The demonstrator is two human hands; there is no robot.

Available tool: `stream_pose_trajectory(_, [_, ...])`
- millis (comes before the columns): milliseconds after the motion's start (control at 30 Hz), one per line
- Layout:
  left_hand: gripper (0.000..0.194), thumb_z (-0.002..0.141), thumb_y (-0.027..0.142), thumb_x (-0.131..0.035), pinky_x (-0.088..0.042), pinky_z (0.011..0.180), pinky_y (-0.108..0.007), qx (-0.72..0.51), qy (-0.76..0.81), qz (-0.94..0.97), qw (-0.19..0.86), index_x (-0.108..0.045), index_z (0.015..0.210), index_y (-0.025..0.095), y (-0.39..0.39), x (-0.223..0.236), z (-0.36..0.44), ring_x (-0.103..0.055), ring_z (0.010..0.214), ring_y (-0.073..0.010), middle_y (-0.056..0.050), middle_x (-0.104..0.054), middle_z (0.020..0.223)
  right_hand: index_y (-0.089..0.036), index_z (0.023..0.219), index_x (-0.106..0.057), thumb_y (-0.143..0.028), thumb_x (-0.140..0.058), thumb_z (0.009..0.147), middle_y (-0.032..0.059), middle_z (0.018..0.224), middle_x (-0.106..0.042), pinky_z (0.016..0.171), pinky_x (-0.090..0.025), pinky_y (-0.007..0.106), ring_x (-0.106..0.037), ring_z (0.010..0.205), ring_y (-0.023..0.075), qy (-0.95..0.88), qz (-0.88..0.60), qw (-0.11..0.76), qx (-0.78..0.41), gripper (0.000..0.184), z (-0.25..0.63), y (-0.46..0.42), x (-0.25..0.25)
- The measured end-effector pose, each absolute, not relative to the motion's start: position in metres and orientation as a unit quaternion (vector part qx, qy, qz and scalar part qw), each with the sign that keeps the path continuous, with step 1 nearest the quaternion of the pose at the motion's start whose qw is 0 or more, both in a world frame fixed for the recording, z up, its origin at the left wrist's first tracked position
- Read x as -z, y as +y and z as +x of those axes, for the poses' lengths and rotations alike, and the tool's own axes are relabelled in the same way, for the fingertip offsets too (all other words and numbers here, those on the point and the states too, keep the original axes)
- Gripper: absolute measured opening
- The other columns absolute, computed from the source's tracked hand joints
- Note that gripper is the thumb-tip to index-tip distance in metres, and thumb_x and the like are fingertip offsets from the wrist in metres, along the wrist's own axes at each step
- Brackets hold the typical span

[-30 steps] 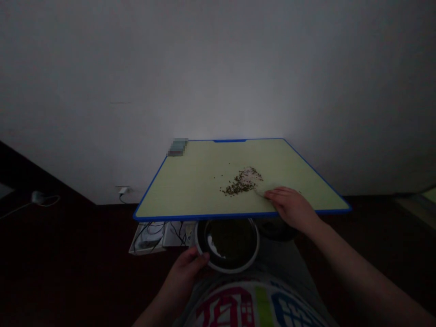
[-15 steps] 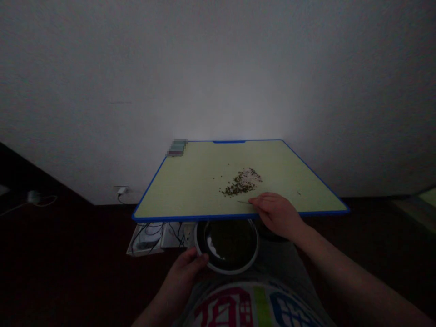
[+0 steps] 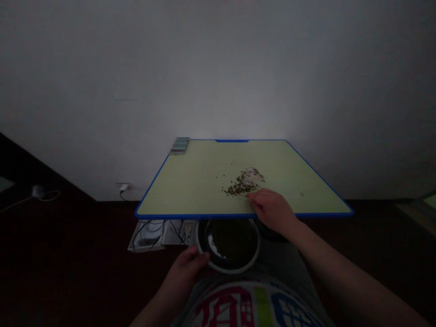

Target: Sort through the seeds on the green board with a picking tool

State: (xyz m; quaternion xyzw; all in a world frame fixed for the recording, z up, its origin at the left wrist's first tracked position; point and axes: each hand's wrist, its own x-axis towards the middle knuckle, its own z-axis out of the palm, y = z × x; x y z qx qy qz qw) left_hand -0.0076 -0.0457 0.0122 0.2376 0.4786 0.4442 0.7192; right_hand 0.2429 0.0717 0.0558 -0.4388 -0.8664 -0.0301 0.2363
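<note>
My left hand (image 3: 190, 265) grips the left rim of a round bowl (image 3: 235, 271), thumb over the edge. The bowl sits over my lap, just below the table's near edge; a dark mass and a bright reflection show inside it. My right hand (image 3: 272, 210) is closed over the near part of the yellow-green table (image 3: 190, 190), pinching a thin pale stick (image 3: 242, 196). The stick's tip points left, at the near side of a heap of small dark beans (image 3: 240, 184). Pale grains (image 3: 252, 174) lie mixed into the heap's far right side.
A blue rim borders the table, which stands against a pale wall (image 3: 231, 68). A blurred patch (image 3: 180, 146) covers its far left corner. A thin brown sliver (image 3: 302, 194) lies at right. Cables fill white trays (image 3: 148, 235) below; a plug (image 3: 124, 186) sits in the wall.
My right hand has moved slightly away from me, bringing the stick up to the near edge of the bean heap. My left hand keeps its hold on the bowl. The view has shifted a little.
</note>
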Motion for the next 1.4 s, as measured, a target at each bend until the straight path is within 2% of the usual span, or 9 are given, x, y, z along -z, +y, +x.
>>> stream_pose_trajectory(633, [0.025,0.068,0.029,-0.076,-0.055,0.075,-0.035,-0.441,0.471,0.242,0.725,-0.075,0.088,0.015,-0.045,-0.009,-0.008,-0.072,0.079,-0.0257,-0.010,-0.078,0.086,-0.012,0.096,-0.072,-0.009,-0.048,0.083,0.0102,0.093,-0.074,0.082,-0.053,0.034,-0.067,0.087,0.0202,-0.875,-0.414,0.249,0.010,0.027,0.236,0.065,-0.057])
stream_pose_trajectory(1000, [0.026,0.065,0.029,-0.078,-0.055,0.070,-0.032,-0.446,0.488,0.229,0.715,-0.075,0.086,0.015,-0.045,-0.007,-0.008,-0.072,0.075,-0.0243,-0.010,-0.078,0.084,-0.012,0.100,-0.071,-0.007,-0.049,0.081,0.0092,0.092,-0.074,0.082,-0.052,0.034,-0.065,0.084,0.0196,-0.880,-0.397,0.259,0.034,0.030,0.228,0.059,-0.055])
stream_pose_trajectory(1400, [0.024,0.068,0.028,-0.075,-0.055,0.073,-0.034,-0.441,0.477,0.241,0.721,-0.075,0.089,0.015,-0.044,-0.010,-0.009,-0.072,0.078,-0.0247,-0.009,-0.078,0.085,-0.012,0.100,-0.071,-0.008,-0.050,0.080,0.0097,0.095,-0.074,0.082,-0.053,0.035,-0.066,0.085,0.0215,-0.874,-0.420,0.243,0.039,0.029,0.227,0.054,-0.057])
